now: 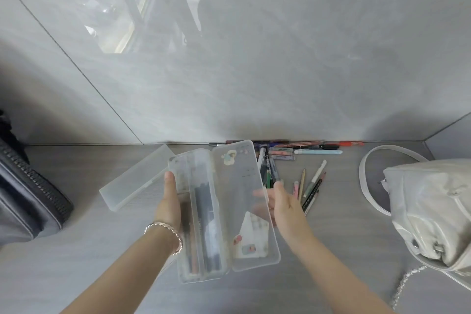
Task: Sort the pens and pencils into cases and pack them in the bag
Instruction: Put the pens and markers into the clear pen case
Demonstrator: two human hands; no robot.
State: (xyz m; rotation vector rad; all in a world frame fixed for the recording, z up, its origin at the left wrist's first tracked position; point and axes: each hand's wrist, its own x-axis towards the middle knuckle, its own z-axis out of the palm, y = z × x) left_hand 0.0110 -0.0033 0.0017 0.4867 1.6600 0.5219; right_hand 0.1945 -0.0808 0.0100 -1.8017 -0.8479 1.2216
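Note:
A frosted clear pencil case hangs open above the table, with dark pens lying in its left half. Its stickered lid is swung out to the right. My left hand grips the case's left edge. My right hand holds the lid's right edge, fingers behind it. A second frosted case lies shut on the table to the left. Loose pens and pencils lie by the wall, with a few more just right of my right hand. A pale cream bag sits at the right.
A dark zippered bag sits at the left edge. The cream bag's strap loops over the table and a chain trails toward the front. A grey wall stands right behind the pens.

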